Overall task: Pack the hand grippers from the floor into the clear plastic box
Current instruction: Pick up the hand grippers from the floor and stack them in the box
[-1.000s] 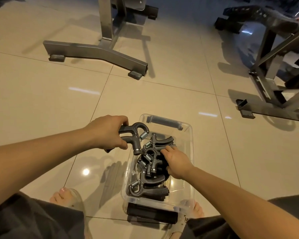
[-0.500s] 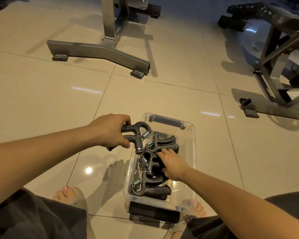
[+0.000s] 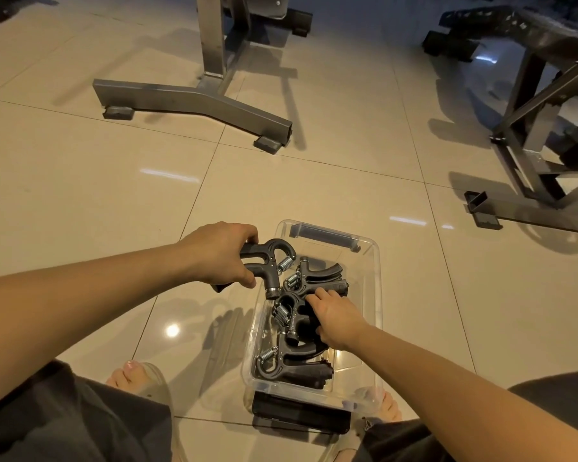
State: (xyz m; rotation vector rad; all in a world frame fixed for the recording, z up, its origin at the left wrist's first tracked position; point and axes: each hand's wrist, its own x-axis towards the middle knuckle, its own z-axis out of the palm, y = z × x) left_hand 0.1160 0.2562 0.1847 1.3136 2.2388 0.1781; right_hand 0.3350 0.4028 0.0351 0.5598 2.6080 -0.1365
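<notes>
A clear plastic box [image 3: 374,271] stands on the tiled floor between my feet. Inside lie three dark grey hand grippers with steel springs: one at the far end [image 3: 321,276], one in the middle [image 3: 289,316], one at the near end [image 3: 291,366]. My left hand [image 3: 219,255] is shut on the handles of another hand gripper [image 3: 269,261], held over the box's left rim with its spring end pointing into the box. My right hand [image 3: 334,316] reaches into the box, fingers resting on the middle gripper; whether it grips it is unclear.
A black handle clip [image 3: 301,416] sits at the box's near end, another [image 3: 321,235] at the far end. A steel machine base [image 3: 194,101] lies ahead on the left, a dark metal frame [image 3: 541,151] on the right. My sandalled feet [image 3: 137,381] flank the box.
My right hand has slid a little toward me inside the box, onto the middle gripper. My left hand with its gripper stays over the left rim, barely moved.
</notes>
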